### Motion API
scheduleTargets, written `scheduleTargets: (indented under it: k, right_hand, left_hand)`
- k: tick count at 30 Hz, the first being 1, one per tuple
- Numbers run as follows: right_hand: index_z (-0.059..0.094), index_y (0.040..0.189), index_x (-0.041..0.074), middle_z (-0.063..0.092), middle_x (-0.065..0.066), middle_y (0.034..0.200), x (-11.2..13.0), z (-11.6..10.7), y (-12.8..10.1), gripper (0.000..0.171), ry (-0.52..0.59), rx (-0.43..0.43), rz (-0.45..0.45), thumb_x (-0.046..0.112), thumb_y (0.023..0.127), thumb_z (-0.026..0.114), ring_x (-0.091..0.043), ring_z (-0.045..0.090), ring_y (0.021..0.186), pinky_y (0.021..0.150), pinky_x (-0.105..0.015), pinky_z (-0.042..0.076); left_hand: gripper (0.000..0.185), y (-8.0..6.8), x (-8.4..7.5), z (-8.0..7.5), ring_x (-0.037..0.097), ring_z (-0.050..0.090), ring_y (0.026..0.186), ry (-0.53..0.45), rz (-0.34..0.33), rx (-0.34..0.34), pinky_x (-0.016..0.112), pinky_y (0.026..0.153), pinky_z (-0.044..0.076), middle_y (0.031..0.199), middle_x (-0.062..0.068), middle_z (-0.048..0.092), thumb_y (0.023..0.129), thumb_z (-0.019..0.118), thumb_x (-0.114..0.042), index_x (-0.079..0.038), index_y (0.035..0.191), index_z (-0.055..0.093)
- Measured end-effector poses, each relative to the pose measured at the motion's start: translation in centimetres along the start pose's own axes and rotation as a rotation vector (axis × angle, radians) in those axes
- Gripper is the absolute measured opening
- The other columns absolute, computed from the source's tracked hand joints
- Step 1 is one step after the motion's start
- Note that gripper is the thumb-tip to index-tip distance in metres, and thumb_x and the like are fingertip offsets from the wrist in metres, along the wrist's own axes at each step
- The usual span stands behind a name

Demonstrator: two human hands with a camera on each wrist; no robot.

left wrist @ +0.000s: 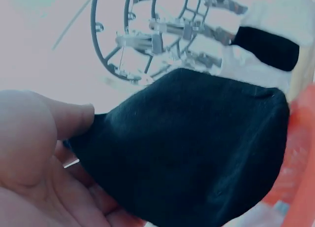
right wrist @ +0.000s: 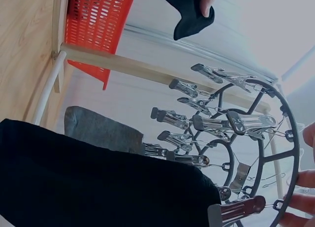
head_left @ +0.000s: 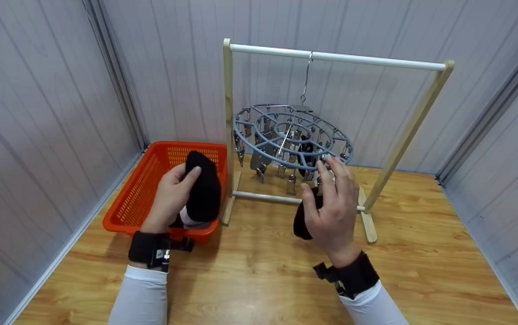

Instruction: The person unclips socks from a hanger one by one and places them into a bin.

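Observation:
My left hand [head_left: 173, 194] pinches a black sock [head_left: 204, 187] between thumb and fingers, above the basket's right side. The left wrist view shows the sock [left wrist: 192, 148] spread out from the fingertips. My right hand [head_left: 334, 207] is at the near right rim of a round grey clip hanger [head_left: 259, 146], fingers fairly straight and by the ring. In the right wrist view, those fingers [right wrist: 302, 202] lie at the ring's edge. Another black sock [head_left: 301, 222] hangs from a clip there, partly hidden behind the right hand. A grey sock [right wrist: 101, 131] hangs farther in.
An orange basket [head_left: 125, 198] stands at left with white and dark cloth inside. The hanger hooks onto the white bar [head_left: 376, 60] of a wooden stand [head_left: 410, 135], tilting down to the right. Many metal clips [head_left: 291, 184] dangle below it. Pale panel walls enclose the wooden floor.

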State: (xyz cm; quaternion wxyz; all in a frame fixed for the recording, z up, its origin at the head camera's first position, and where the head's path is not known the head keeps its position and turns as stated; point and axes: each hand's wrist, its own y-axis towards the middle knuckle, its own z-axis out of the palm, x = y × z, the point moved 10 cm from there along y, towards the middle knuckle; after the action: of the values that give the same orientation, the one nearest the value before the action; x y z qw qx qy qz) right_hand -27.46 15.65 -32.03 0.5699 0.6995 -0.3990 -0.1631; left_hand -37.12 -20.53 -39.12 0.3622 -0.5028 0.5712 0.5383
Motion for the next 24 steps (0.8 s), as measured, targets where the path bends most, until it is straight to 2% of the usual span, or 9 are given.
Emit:
scheduleTargets:
  k: [4, 11, 16, 20, 24]
  right_hand:
    - [0.063, 0.151, -0.003, 0.060, -0.022, 0.155, 0.0, 0.2, -0.1, 0.053, -0.002, 0.013, 0.002, 0.026, 0.108, 0.071, -0.041, 0.049, 0.149, 0.129, -0.055, 0.030]
    - [0.065, 0.150, -0.002, 0.060, -0.024, 0.152, 0.0, 0.3, -0.2, 0.051, -0.006, 0.031, 0.005, 0.026, 0.108, 0.071, -0.042, 0.050, 0.148, 0.127, -0.057, 0.032]
    - [0.065, 0.150, -0.003, 0.060, -0.025, 0.151, 0.0, 0.2, -0.2, 0.052, -0.004, 0.038, 0.012, 0.026, 0.107, 0.072, -0.044, 0.050, 0.147, 0.126, -0.058, 0.032]
    - [0.065, 0.149, -0.004, 0.060, -0.025, 0.151, 0.2, 0.2, -0.3, 0.053, 0.001, 0.034, 0.011, 0.027, 0.107, 0.072, -0.045, 0.051, 0.146, 0.126, -0.058, 0.033]
    - [0.065, 0.149, -0.004, 0.060, -0.024, 0.151, 0.4, 0.3, -0.3, 0.054, 0.005, 0.024, 0.005, 0.029, 0.107, 0.072, -0.044, 0.051, 0.145, 0.124, -0.058, 0.034]
  left_hand:
    - [0.044, 0.0, 0.5, -1.1, 0.027, 0.063, 0.105, 0.090, -0.011, -0.038, 0.035, 0.088, 0.050, 0.123, 0.018, 0.068, 0.116, 0.059, -0.044, -0.003, 0.130, 0.070]
    - [0.040, 0.4, 1.0, -1.5, 0.031, 0.062, 0.097, 0.258, 0.006, -0.079, 0.041, 0.085, 0.047, 0.114, 0.019, 0.068, 0.119, 0.052, -0.042, -0.005, 0.125, 0.068]
    - [0.040, 0.7, 2.1, -0.8, 0.034, 0.064, 0.105, 0.300, -0.024, -0.017, 0.046, 0.090, 0.046, 0.124, 0.019, 0.069, 0.120, 0.050, -0.038, -0.006, 0.137, 0.068]
    - [0.042, 0.9, 3.4, 0.1, 0.038, 0.065, 0.122, 0.265, -0.064, 0.065, 0.052, 0.103, 0.049, 0.140, 0.022, 0.067, 0.121, 0.050, -0.032, -0.005, 0.150, 0.063]
    - [0.044, 1.0, 4.4, 0.4, 0.042, 0.059, 0.138, 0.295, -0.105, 0.102, 0.058, 0.115, 0.045, 0.154, 0.024, 0.059, 0.121, 0.048, -0.025, -0.004, 0.159, 0.055]
